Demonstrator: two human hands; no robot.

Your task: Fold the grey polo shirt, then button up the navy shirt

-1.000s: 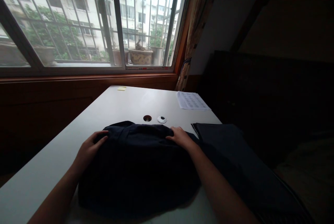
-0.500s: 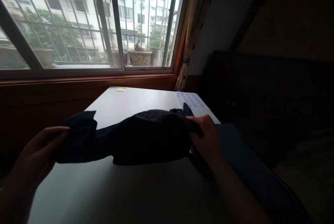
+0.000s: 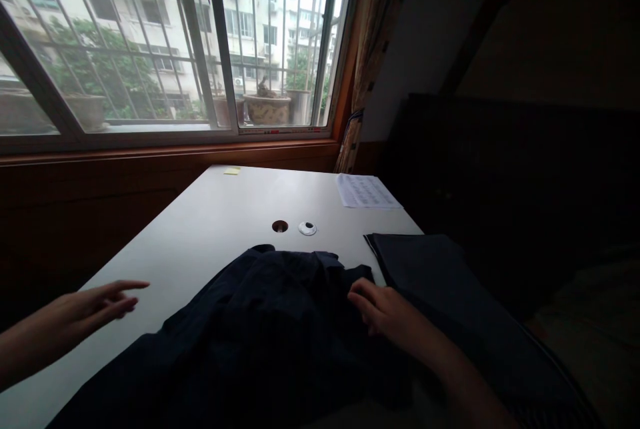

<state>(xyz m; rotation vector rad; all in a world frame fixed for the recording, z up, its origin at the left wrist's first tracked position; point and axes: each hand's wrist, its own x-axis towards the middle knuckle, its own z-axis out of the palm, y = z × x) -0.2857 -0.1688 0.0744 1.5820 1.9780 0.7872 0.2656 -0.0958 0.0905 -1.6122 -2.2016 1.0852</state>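
Note:
A dark navy cloth garment (image 3: 240, 322), perhaps a shirt, lies rumpled across the near half of the white table (image 3: 190, 229). Its folds are too dark to make out well. Left of it and apart from the cloth, my left hand (image 3: 95, 305) is open over the tabletop, index finger stretched out. At the garment's right side my right hand (image 3: 383, 309) has its fingers curled closed at a bunched part of the cloth; the fingertips are partly hidden.
Another dark cloth (image 3: 430, 275) lies flat at the table's right edge. Behind are printed sheets (image 3: 367, 191), a yellow sticky note (image 3: 232, 171), a round cable hole (image 3: 280, 226) and its white cover (image 3: 307, 228). A barred window (image 3: 250, 49) stands beyond the table.
The garment has come down from between both hands and now spreads over the near table. My left hand has let go of it. The cable hole and cover have come into view.

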